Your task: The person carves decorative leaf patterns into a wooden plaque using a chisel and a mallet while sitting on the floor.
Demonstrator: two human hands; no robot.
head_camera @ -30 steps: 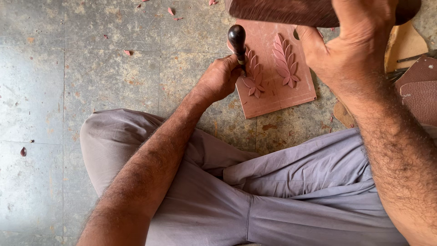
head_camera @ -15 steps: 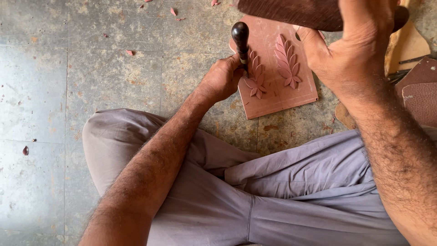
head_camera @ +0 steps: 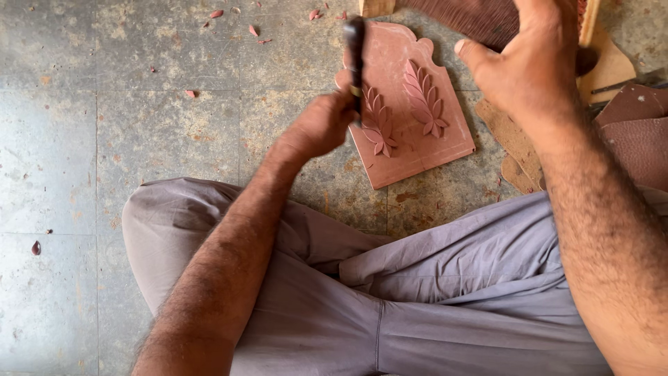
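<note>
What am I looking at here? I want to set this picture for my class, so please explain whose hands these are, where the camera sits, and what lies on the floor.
The camera sits on a person's head and looks down, so both arms are that person's own. They sit cross-legged in grey trousers on a worn stone floor. The left hand grips a dark-handled chisel set against a reddish slab carved with two leaf sprigs. The right hand holds a dark wooden block raised above it. Small reddish chips lie scattered, and brown offcuts are piled at right.

Chisel [head_camera: 355,52] motion-blurred; mallet [head_camera: 480,17] cut by top edge.
</note>
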